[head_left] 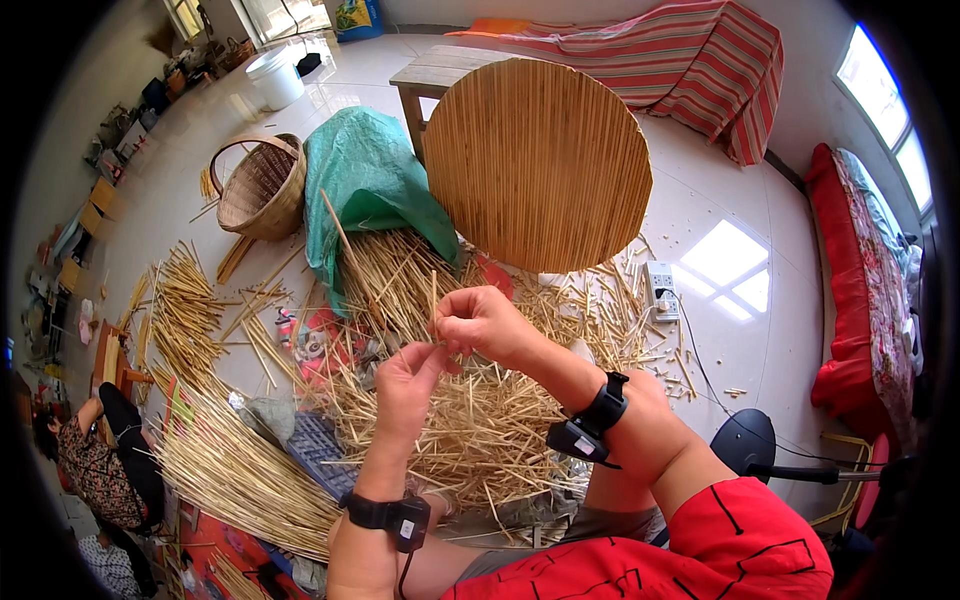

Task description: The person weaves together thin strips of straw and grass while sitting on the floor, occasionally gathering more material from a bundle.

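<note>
In front of me my right hand (487, 322) pinches a thin straw stalk (434, 292), its upper end standing up past the fingers. My left hand (410, 378) is just below, fingertips pressed together and meeting the right hand's fingers around the stalk's lower part. That lower end is hidden by the fingers. Under both hands lies a loose heap of short cut straw pieces (470, 420). Just beyond, longer stalks (395, 285) stick out of a green woven sack (362, 150).
A round straw panel (540, 165) leans on a wooden bench (440, 68). A wicker basket (262, 190) stands left of the sack. Long straw bundles (240, 460) lie at left. A power strip (661, 290) with a cable is at right. Another person (95, 460) sits far left.
</note>
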